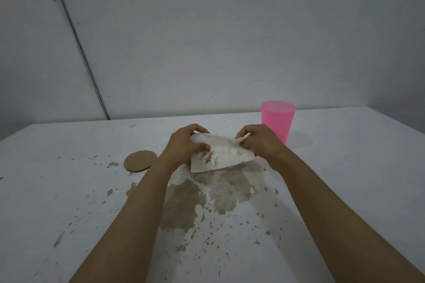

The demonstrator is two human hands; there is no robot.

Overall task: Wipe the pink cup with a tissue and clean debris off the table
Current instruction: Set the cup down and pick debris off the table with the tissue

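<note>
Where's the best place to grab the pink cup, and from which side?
Take the pink cup by its side wall just below the rim, coming from the right side. It stands upright and widens toward the rim, so a wrap there should wedge rather than slip. Its left front is crowded by the right hand pinching the tissue.

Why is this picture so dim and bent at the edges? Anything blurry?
Head view: dim, even light, no glare; the wide lens slants the wall seam; the pink cup throws a faint pinkish shadow; left hand, right hand and tissue look slightly soft.
</note>
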